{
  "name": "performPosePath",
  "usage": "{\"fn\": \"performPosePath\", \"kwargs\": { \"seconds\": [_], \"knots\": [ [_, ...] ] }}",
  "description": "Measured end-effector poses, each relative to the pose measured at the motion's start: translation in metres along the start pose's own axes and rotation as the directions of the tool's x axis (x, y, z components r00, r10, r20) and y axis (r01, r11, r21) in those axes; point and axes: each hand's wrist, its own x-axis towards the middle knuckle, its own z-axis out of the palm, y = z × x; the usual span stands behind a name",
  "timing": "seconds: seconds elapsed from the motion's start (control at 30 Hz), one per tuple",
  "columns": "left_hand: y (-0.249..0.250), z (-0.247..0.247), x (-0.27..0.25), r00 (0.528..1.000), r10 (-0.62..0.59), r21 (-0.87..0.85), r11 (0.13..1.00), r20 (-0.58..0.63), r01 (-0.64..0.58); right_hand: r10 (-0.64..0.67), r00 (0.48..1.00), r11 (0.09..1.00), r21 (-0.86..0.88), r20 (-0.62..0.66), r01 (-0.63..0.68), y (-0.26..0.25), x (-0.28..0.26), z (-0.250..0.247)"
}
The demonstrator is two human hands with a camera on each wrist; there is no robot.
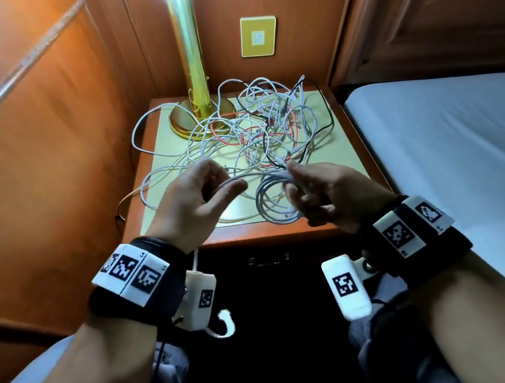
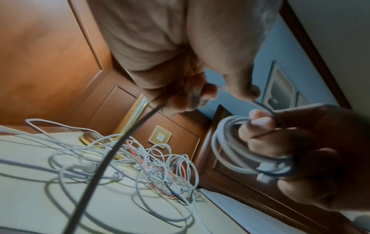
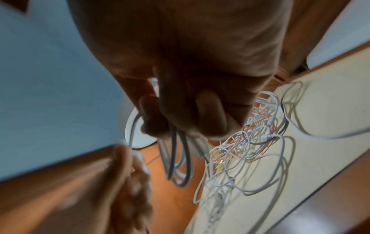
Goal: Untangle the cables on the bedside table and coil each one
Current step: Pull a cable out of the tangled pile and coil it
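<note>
Right hand (image 1: 329,192): fingers curled round a coil of white cable (image 1: 272,198), held above the front edge of the worktop (image 1: 334,151).
Left hand (image 1: 195,197): pinched on the free run of that same cable (thumb and forefinger), just beside the coil.
Tangle (image 1: 257,128): white, red and black cables heaped mid-worktop, touching the brass lamp base (image 1: 184,120).
Bed (image 1: 458,144): pale sheet, right of the worktop.
Wall plate (image 1: 258,36): behind the tangle.
</note>
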Motion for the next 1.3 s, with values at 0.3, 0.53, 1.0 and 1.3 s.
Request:
{"fn": "performPosePath", "kwargs": {
  "seconds": [0.3, 0.53, 1.0, 1.3],
  "knots": [
    [0.014, 0.025, -0.009, 0.991, -0.029, -0.185, 0.981, 0.130, 0.053, -0.001, 1.000, 0.994, 0.113, 0.016, -0.001, 0.001, -0.001, 0.001],
    [0.016, 0.030, -0.010, 0.976, -0.102, -0.351, 0.922, 0.194, 0.166, 0.022, 1.000, 0.995, 0.099, 0.018, -0.024, 0.002, 0.001, 0.003],
    [0.020, 0.025, -0.006, 0.960, -0.190, -0.443, 0.856, 0.207, 0.265, -0.058, 0.996, 0.996, 0.066, -0.068, 0.063, 0.005, 0.005, 0.012],
    [0.010, -0.004, -0.002, 0.996, -0.084, -0.153, 0.985, -0.014, 0.081, -0.025, 0.978, 0.982, 0.179, -0.205, 0.062, 0.000, 0.004, 0.003]
  ]
}}
